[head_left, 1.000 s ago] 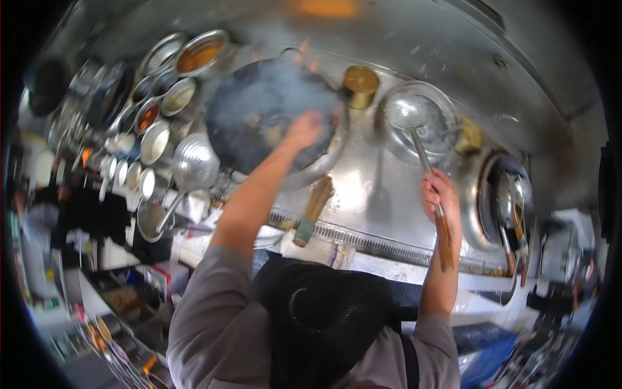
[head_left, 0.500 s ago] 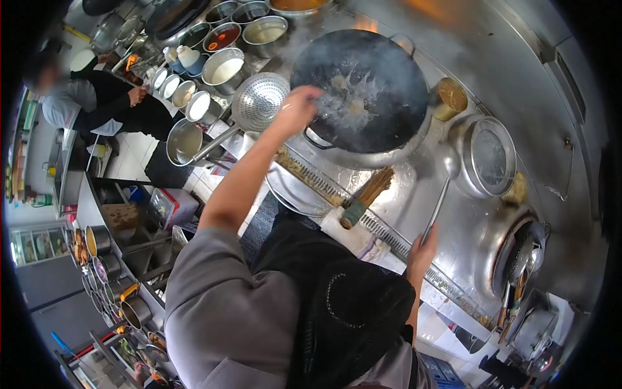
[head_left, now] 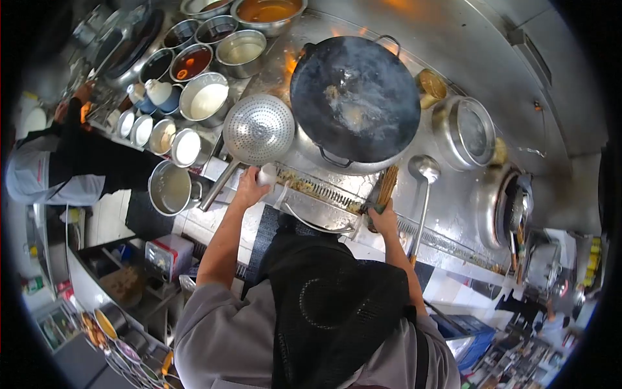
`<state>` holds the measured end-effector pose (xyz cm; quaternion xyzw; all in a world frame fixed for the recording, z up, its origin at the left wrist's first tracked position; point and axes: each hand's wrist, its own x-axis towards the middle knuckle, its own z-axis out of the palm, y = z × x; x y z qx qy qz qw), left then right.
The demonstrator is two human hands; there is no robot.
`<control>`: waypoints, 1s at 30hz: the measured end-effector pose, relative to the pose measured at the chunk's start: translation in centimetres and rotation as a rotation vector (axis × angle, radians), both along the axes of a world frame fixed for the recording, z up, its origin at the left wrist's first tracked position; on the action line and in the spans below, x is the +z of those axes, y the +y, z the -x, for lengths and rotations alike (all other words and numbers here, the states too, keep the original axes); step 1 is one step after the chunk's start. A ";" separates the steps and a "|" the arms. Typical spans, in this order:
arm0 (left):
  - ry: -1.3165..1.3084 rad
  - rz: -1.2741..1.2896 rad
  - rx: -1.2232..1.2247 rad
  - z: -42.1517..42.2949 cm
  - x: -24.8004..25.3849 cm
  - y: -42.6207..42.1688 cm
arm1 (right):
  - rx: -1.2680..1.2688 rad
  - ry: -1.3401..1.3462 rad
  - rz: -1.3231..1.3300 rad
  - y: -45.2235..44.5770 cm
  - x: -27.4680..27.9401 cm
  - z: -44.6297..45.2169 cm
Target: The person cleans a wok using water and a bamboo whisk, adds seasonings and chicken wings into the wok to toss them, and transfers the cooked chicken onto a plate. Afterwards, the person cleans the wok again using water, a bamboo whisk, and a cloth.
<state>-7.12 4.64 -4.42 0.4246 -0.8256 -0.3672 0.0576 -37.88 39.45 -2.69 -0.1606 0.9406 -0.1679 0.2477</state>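
Observation:
At the stove's front edge, below the strainer, my left hand [head_left: 249,188] is closed on a bunched white cloth [head_left: 267,174]. My right hand [head_left: 384,219] grips the green-bound end of a bamboo brush [head_left: 388,185], whose bristles point toward the stove. Behind both hands a black wok [head_left: 356,97] with two loop handles holds bubbling, steaming contents. A perforated strainer [head_left: 258,129] rests left of the wok. The ladle [head_left: 425,168] lies right of the brush, its handle reaching over the front edge.
Bowls of sauces and a pan of orange liquid [head_left: 269,11] stand at the upper left. Flames show behind the wok. A metal pot [head_left: 463,131] and a brass-coloured can [head_left: 431,87] are to its right. A co-worker [head_left: 58,159] stands at the far left.
My left hand has drawn back from above the wok to the cloth. My right hand has let go of the ladle and taken hold of the brush. The view has shifted.

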 end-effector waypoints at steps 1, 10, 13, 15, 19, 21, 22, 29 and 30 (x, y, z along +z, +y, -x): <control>0.037 -0.103 -0.008 0.1 0.2 -0.3 | -0.023 -0.051 0.073 -0.1 -0.1 0.7; 0.785 -1.024 0.167 0.9 5.1 0.8 | -0.228 0.496 0.653 2.7 29.5 3.4; 0.847 -1.251 0.118 3.1 9.2 1.0 | -0.255 0.915 0.588 6.2 28.4 4.2; 0.840 -1.308 0.127 4.6 10.0 0.9 | -0.217 1.236 0.358 7.7 21.1 2.8; 0.846 -1.358 0.127 6.9 10.8 0.5 | -0.130 0.368 -0.156 13.9 4.9 -4.9; 0.858 -1.365 0.124 7.9 11.0 0.4 | -0.165 0.248 -0.184 13.0 5.6 -4.4; 0.836 -1.357 0.114 8.3 11.1 0.4 | -0.243 0.262 -0.169 11.7 7.6 -3.3; 0.760 -1.420 0.268 8.7 10.5 2.0 | -0.214 0.755 0.213 5.5 20.4 0.5; 0.759 -1.410 0.334 8.6 10.0 2.1 | -0.156 0.915 0.245 5.3 18.8 -0.5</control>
